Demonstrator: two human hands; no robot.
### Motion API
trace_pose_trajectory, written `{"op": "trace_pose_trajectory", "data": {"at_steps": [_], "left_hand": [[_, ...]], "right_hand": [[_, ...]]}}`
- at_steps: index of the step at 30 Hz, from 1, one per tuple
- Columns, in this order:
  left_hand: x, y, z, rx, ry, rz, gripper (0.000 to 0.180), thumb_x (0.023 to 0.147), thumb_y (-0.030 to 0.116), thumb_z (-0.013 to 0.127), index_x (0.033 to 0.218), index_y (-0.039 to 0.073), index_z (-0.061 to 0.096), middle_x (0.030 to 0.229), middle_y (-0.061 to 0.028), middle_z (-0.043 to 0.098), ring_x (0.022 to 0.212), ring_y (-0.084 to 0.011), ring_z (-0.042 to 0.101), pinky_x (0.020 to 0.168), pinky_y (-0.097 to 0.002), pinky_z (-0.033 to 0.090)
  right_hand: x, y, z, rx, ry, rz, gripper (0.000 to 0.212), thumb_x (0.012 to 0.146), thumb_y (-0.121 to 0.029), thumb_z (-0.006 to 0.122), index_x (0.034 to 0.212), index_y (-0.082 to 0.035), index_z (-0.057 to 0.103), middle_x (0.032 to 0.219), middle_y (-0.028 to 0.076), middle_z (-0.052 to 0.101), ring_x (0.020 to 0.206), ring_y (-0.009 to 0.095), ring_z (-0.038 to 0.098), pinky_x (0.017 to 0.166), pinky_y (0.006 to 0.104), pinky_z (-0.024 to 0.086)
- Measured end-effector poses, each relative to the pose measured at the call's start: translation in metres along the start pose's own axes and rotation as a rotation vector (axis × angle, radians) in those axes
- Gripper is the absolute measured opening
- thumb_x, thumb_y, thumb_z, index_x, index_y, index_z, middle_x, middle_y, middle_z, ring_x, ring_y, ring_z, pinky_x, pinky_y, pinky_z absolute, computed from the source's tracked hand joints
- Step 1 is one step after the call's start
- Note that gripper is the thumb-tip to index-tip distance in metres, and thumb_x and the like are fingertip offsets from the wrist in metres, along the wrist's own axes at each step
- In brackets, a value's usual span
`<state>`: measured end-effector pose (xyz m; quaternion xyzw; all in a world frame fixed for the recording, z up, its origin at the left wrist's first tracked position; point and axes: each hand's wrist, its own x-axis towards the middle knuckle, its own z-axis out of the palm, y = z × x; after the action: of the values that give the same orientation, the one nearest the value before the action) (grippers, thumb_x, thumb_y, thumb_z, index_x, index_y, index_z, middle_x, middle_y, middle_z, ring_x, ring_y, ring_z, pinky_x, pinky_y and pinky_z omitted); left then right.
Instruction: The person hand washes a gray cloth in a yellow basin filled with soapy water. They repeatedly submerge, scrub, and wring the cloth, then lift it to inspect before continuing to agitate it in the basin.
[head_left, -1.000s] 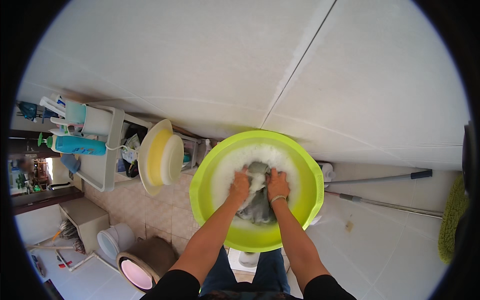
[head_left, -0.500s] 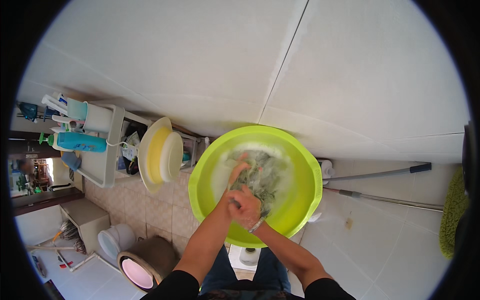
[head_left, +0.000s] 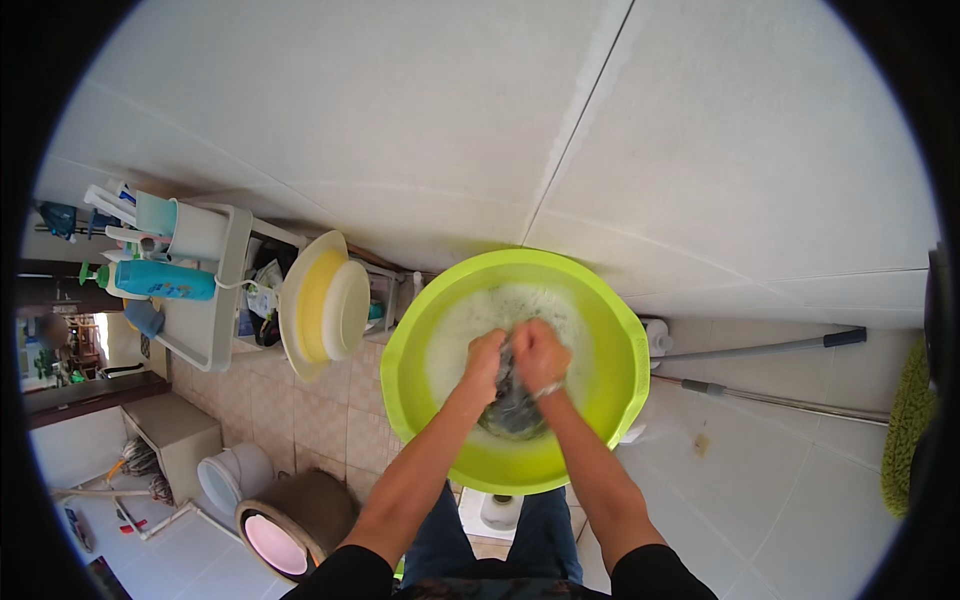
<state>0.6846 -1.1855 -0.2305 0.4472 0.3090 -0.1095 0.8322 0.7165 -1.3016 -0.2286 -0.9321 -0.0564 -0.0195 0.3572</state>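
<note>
A wet dark grey cloth (head_left: 513, 408) lies bunched in soapy water inside a lime-green basin (head_left: 628, 400). My left hand (head_left: 484, 362) is closed on the cloth's left side, its fingers curled inward. Close beside it, my right hand (head_left: 541, 355) is also closed on the cloth and somewhat blurred by motion. Between the two fists part of the cloth shows, and the rest hangs toward me into the water. White suds (head_left: 450, 335) float around it. The fingertips of both hands are hidden.
To the left stand a shelf rack (head_left: 225, 330) with bottles, a yellow-and-white collapsible basin (head_left: 318, 305), a white bucket (head_left: 232, 478) and a brown bin (head_left: 300, 510). Long-handled poles (head_left: 780, 400) and a green mop pad (head_left: 905, 430) are at the right. A wall rises behind the basin.
My hands have come apart from their crossed position and now sit side by side. The cloth, spread in the water before, is gathered up between them.
</note>
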Motion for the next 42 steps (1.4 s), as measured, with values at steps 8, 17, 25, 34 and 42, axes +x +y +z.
{"op": "trace_pose_trajectory", "data": {"at_steps": [8,17,25,34,42], "left_hand": [[0.014,-0.015,-0.021,0.941,0.311,0.195,0.043,0.098,0.023,0.054,0.138,0.016,0.041,0.134,-0.0279,0.039,0.112,-0.0433,0.05,0.091,-0.0541,0.043],[0.071,-0.052,-0.08,1.428,-0.137,0.255,0.047,0.095,0.02,0.057,0.137,0.007,0.039,0.135,-0.0225,0.046,0.12,-0.0381,0.05,0.099,-0.0435,0.041],[0.003,0.015,0.003,-0.478,-0.047,-0.126,0.05,0.091,0.015,0.061,0.138,0.01,0.044,0.125,-0.0114,0.053,0.106,-0.021,0.057,0.087,-0.0364,0.051],[0.005,-0.017,-0.016,-0.639,-0.365,-0.141,0.027,0.095,0.026,0.053,0.107,0.004,0.06,0.095,-0.0061,0.063,0.085,-0.0133,0.06,0.077,-0.0299,0.051],[0.004,0.02,0.015,-0.14,0.318,-0.17,0.028,0.092,0.029,0.057,0.097,0.003,0.065,0.087,-0.0042,0.064,0.077,-0.0159,0.06,0.07,-0.032,0.049]], "right_hand": [[-0.014,0.034,0.0,-0.409,-0.121,0.294,0.053,0.091,-0.056,0.052,0.132,-0.023,0.054,0.141,0.023,0.035,0.114,0.047,0.049,0.087,0.058,0.046],[0.005,0.029,0.034,-0.007,-0.187,0.295,0.047,0.091,-0.026,0.057,0.132,-0.005,0.05,0.134,0.022,0.049,0.119,0.04,0.051,0.101,0.0475,0.04],[-0.057,-0.079,-0.028,0.244,-0.236,-0.106,0.034,0.087,-0.03,0.066,0.117,-0.016,0.061,0.101,0.017,0.061,0.079,0.04,0.062,0.068,0.0479,0.052],[-0.012,-0.056,0.0,0.232,0.111,-0.031,0.016,0.081,-0.026,0.067,0.08,-0.011,0.062,0.077,0.011,0.058,0.062,0.034,0.06,0.054,0.0441,0.047],[0.032,0.009,0.009,-0.109,-0.022,-0.056,0.015,0.083,-0.033,0.066,0.081,-0.017,0.065,0.081,0.009,0.063,0.071,0.032,0.064,0.059,0.0456,0.05]]}}
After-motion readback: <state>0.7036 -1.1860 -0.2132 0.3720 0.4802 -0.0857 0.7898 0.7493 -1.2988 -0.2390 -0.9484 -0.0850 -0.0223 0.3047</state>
